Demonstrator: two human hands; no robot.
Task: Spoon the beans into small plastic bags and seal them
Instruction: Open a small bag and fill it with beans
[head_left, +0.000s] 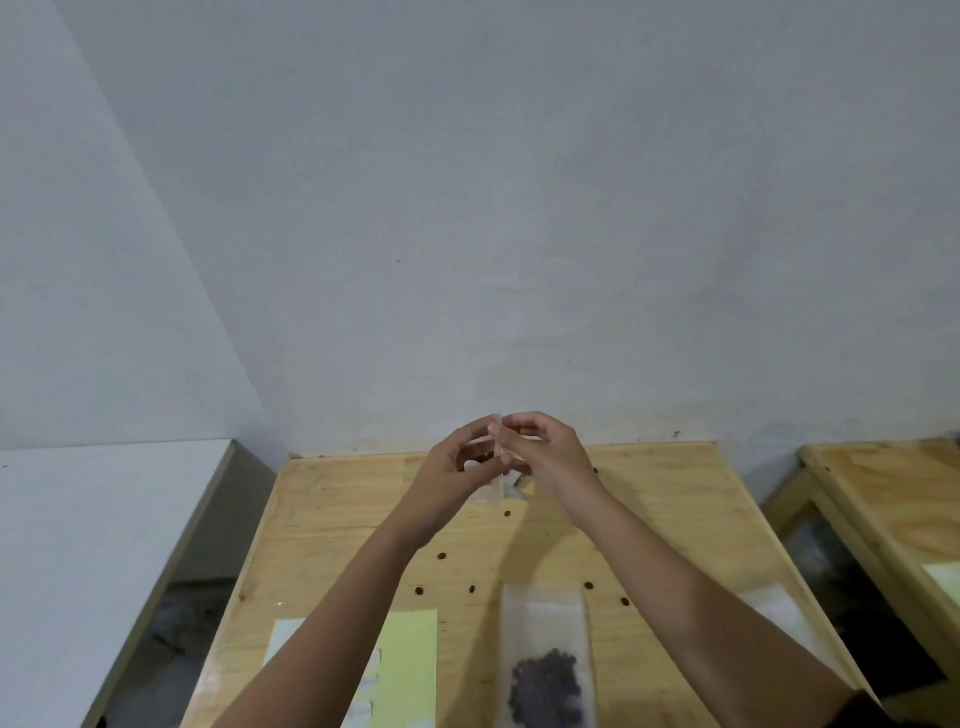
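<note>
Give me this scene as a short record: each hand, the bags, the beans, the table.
left hand: pinches held bag above table
right hand: pinches held bag near its top
held bag: small, clear, upright; contents unclear
flat bag: lies on table, dark beans in its near end
loose beans: scattered on table
sheet: yellow-green, table's near left

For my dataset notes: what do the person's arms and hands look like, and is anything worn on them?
The left forearm and right forearm are bare. The left hand and right hand show no glove, ring or watch. A dark patch by the right upper arm may be a sleeve edge.
</note>
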